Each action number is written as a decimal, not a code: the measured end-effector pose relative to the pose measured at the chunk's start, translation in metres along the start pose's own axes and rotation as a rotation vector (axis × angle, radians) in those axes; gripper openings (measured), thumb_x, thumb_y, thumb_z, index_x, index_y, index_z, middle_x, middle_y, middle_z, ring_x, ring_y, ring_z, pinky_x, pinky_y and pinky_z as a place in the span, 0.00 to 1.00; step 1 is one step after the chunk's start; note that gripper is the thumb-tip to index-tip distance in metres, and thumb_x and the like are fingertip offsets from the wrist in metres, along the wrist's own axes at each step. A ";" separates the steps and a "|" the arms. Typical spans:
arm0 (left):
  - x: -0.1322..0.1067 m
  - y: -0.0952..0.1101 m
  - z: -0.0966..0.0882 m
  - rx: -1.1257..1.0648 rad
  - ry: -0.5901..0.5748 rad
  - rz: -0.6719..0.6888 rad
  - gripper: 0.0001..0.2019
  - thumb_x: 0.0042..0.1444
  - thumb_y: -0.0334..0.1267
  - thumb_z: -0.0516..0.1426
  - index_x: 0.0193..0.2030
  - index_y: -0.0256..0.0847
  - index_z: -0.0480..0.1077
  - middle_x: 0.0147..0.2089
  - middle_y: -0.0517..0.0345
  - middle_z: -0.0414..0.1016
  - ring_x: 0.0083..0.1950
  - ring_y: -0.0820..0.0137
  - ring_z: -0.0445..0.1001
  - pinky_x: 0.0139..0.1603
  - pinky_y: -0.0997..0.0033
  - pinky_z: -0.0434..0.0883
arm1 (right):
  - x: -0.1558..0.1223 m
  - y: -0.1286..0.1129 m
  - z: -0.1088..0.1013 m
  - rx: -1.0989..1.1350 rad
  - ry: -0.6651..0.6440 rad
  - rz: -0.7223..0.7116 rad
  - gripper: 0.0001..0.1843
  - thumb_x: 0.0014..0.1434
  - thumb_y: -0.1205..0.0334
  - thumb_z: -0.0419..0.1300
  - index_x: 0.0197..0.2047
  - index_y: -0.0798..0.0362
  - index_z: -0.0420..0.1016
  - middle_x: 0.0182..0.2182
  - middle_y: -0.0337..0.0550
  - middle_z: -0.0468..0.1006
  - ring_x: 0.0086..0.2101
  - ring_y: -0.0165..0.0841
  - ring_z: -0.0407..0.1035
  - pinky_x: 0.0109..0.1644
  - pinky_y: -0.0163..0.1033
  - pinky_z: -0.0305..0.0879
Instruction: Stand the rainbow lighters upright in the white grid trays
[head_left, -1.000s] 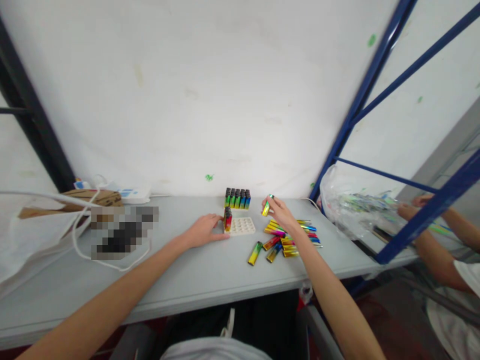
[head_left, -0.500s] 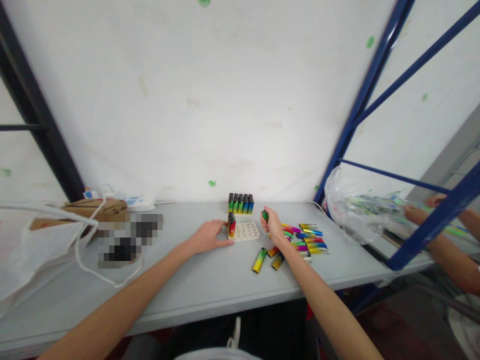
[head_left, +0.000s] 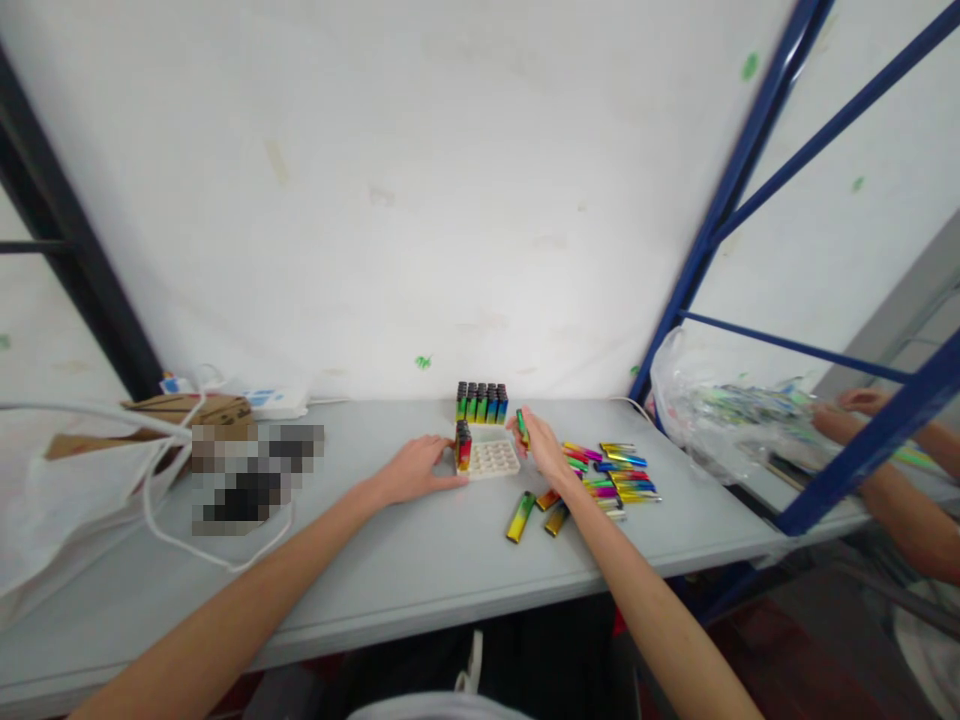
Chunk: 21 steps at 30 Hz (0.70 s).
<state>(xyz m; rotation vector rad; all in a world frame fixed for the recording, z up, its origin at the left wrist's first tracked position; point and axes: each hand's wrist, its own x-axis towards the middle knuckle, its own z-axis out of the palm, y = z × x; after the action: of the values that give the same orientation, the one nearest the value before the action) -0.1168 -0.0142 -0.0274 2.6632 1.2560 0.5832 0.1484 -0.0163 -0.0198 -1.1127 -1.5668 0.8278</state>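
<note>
A white tray (head_left: 495,460) with rows of holes lies on the table, red and yellow lighters (head_left: 463,448) with black tops upright along its left side. My left hand (head_left: 416,470) grips the tray's left end, thumb at the near corner, fingertips beside those lighters. Just off the tray's right side, my right hand (head_left: 541,447) is closed on a green lighter (head_left: 523,427), held tilted above the table. Behind the tray stands a block of green, yellow and blue lighters (head_left: 481,403). Loose shiny lighters (head_left: 630,480) lie around my right wrist, and a green-yellow lighter (head_left: 520,517) lies nearer me.
On the left are a cardboard box (head_left: 187,415), a white cable (head_left: 154,500), a white plastic bag (head_left: 52,510) and a blurred-out patch. A blue metal frame (head_left: 694,270) rises at right, beside a clear bag (head_left: 697,420) and another person's arms (head_left: 900,500).
My right hand has turned, and more of the green lighter shows, now closer to the tray's right edge. My left hand stays at the tray's left end.
</note>
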 end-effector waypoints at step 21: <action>0.002 -0.001 0.002 0.003 0.009 0.008 0.34 0.54 0.72 0.56 0.45 0.39 0.72 0.35 0.55 0.74 0.36 0.61 0.72 0.37 0.66 0.64 | -0.019 -0.024 0.036 -0.273 -0.238 -0.150 0.23 0.63 0.39 0.60 0.30 0.51 0.72 0.23 0.39 0.80 0.21 0.32 0.71 0.28 0.36 0.64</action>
<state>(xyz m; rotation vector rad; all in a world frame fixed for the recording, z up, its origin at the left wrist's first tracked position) -0.1155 -0.0125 -0.0287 2.6718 1.2499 0.5958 0.1088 -0.0414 -0.0135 -1.1005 -1.9830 0.6780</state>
